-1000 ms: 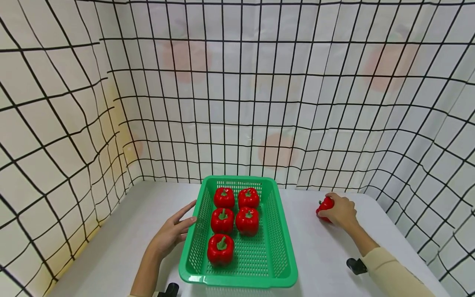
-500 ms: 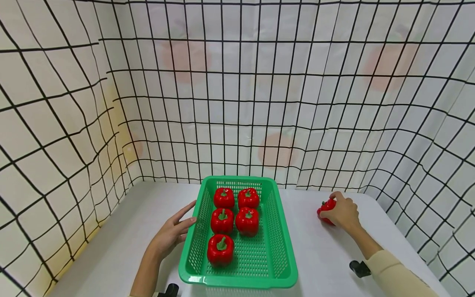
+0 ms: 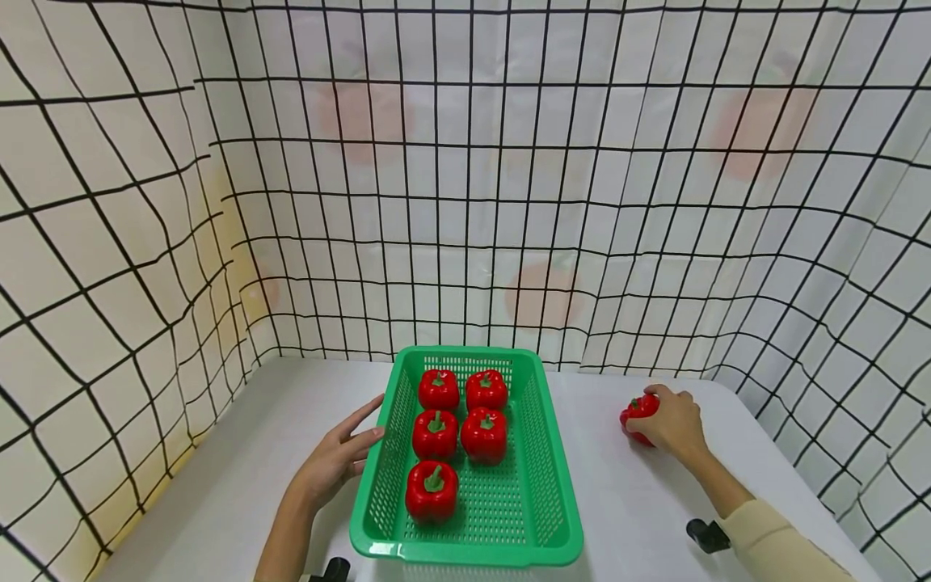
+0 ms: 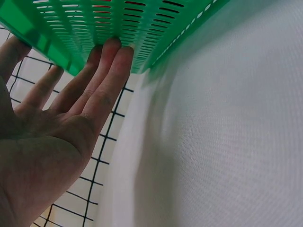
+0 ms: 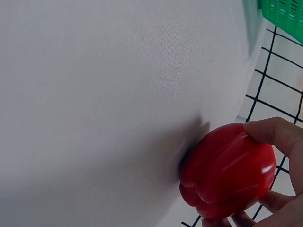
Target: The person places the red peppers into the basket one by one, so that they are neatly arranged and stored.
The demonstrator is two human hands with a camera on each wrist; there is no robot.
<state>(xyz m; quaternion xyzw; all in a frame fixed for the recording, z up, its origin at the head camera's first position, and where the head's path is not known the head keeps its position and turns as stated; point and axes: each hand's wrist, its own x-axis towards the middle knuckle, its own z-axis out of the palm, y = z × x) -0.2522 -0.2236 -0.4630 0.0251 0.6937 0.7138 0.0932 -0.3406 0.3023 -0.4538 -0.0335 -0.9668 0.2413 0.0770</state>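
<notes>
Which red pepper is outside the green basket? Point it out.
The red pepper on the white table, right of the green basket, gripped by the right hand. The other five sit inside the basket.

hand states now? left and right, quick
Left hand: open, straight fingers touching the green basket outer side wall.
Right hand: closed around a red bell pepper at the table.
</notes>
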